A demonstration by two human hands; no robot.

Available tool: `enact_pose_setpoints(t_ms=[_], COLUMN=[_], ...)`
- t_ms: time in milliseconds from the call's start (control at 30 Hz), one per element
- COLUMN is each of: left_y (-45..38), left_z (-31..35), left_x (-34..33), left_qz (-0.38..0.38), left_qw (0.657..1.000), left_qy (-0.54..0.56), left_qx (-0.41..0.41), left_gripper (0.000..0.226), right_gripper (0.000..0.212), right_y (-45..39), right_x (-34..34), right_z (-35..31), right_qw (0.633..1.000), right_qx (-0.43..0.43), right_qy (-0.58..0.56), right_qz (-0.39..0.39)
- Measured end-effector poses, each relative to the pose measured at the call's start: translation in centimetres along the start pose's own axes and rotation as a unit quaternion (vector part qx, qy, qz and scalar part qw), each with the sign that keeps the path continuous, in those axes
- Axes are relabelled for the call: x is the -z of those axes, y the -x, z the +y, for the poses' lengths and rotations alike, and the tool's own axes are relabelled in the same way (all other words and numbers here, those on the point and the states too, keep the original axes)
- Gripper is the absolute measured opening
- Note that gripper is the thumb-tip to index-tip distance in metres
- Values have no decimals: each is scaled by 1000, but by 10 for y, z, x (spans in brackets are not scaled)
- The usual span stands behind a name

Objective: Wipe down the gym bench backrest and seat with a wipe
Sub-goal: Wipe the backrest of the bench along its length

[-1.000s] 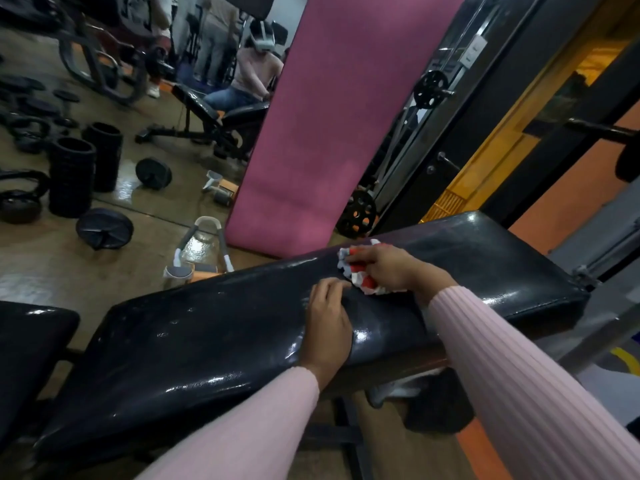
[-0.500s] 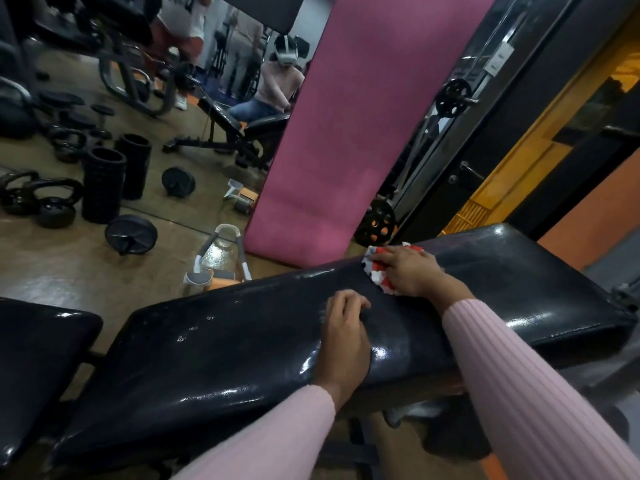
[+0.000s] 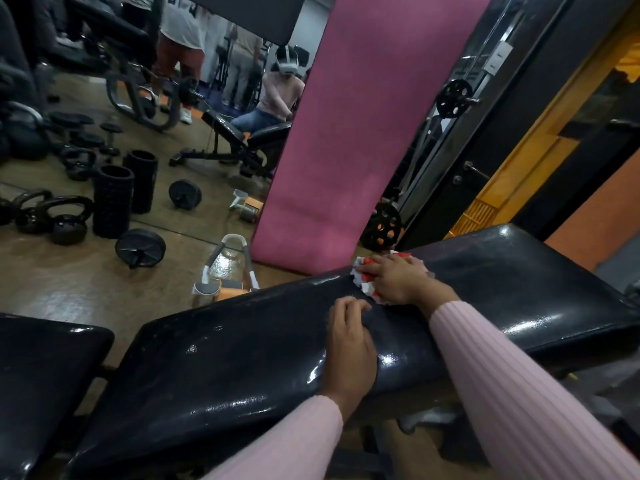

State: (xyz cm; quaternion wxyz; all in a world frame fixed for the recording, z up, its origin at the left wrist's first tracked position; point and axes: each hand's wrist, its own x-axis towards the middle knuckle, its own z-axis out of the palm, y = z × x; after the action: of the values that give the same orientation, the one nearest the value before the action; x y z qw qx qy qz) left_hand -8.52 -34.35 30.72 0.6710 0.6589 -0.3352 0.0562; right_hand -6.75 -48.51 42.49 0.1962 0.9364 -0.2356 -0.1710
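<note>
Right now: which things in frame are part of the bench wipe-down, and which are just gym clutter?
Job:
wipe, red and white, pressed flat under the right hand
backrest, left hand resting on it
seat

Clutter:
pink mat
foam rollers
kettlebells
weight plate

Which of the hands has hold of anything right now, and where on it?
The right hand presses the red-and-white wipe from above against the backrest. The left hand holds nothing; it rests flat on the backrest.
</note>
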Motion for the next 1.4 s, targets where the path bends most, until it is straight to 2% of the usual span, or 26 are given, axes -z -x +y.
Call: enact_pose_setpoints(t_ms=[133, 167, 200, 267, 433, 467, 500, 567, 600, 633, 700, 767, 800, 867, 900, 1000, 1100, 1200, 1267, 1400], left_y=[1, 0, 0, 0, -1, -3, -4, -6, -8, -10, -21, -39, -48, -56, -56, -46, -26, 0, -1, -33], left_z=[0, -1, -2, -5, -6, -6, -6, -5, -3, -2, 1, 5, 7, 9, 9, 8, 9, 3, -8, 4], left_x=[-1, -1, -1, -2, -5, -6, -6, -7, -7, -8, -5, -4, -5, -10, -14, -18, -6, 17, 23, -2], left_qz=[0, -3, -4, -6, -22, -29, -42, -94, -129, -163, -196, -192, -198, -240, -267, -276, -252, -267, -304, -344], left_qw=[1000, 1000, 1000, 1000, 999, 999, 999, 995, 990, 984, 970, 954, 948, 940, 936, 938, 945, 933, 921, 919], left_qy=[11, 13, 18, 27, 29, 23, 11, -22, -45, -69, -146, -226, -245, -240, -227, -203, -188, -185, -203, -190], left_qx=[2, 0, -1, -1, 4, 0, -12, -30, -26, -13, -6, -41, -51, -44, -35, -46, -94, -158, -137, -41], left_gripper=[35, 34, 33, 34, 39, 42, 46, 56, 59, 59, 53, 49, 48, 52, 54, 51, 46, 51, 52, 52], right_gripper=[72, 72, 64, 48, 59, 64, 69, 73, 68, 61, 53, 42, 36, 26, 23, 17, 10, 6, 5, 8], right_y=[0, 7, 14, 27, 30, 30, 32, 42, 48, 56, 70, 81, 84, 88, 90, 92, 90, 90, 91, 90], right_x=[-10, -12, -11, -4, 4, 0, -2, 0, 4, 7, 7, 1, -4, -15, -20, -26, -26, -26, -27, -26], right_z=[-21, -18, -12, 5, -6, -11, -15, -10, -3, 3, 17, 34, 42, 52, 52, 47, 46, 47, 46, 47], right_qw=[997, 996, 995, 992, 991, 981, 955, 868, 838, 828, 855, 902, 922, 934, 931, 920, 914, 911, 911, 914], right_qx=[71, 93, 100, 90, 21, 20, 33, 50, 44, 38, 29, 22, 21, 15, 19, 34, 41, 51, 53, 50], right_qy=[11, 7, -18, -86, -121, -189, -293, -494, -543, -560, -508, -350, -244, -72, -37, -43, -53, -52, -57, -85], right_qz=[-12, -7, -6, -10, 50, 37, 13, -24, -22, -6, 100, 250, 299, 350, 363, 388, 400, 407, 406, 395])
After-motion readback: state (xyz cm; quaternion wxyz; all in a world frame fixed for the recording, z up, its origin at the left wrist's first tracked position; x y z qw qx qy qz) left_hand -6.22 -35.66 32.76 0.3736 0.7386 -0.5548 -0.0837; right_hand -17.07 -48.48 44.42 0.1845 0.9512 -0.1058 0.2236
